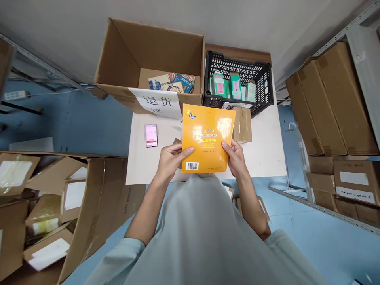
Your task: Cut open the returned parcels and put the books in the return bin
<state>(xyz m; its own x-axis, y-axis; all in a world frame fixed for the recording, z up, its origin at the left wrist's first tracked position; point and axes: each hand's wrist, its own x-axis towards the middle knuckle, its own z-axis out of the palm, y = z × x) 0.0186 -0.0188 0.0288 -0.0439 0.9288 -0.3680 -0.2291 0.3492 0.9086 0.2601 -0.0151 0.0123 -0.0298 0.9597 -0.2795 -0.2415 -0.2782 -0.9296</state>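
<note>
An orange book (208, 154) is held up over the near edge of the white table (267, 162), its barcode side facing me. My left hand (173, 157) grips its left edge, thumb on the cover and fingers behind. On the right edge, my right hand (234, 155) pinches it the same way. Behind the book, partly covered by it, sits a small cardboard box (245, 126). A phone (151, 135) with a pink screen lies on the table to the left.
At the back stands a large open carton (118, 69) with several books (184, 83) inside. Beside it, a black plastic crate (261, 103) holds several green boxes (235, 87). Parcels fill a big carton (103, 190) at left; boxes (332, 103) line the right shelf.
</note>
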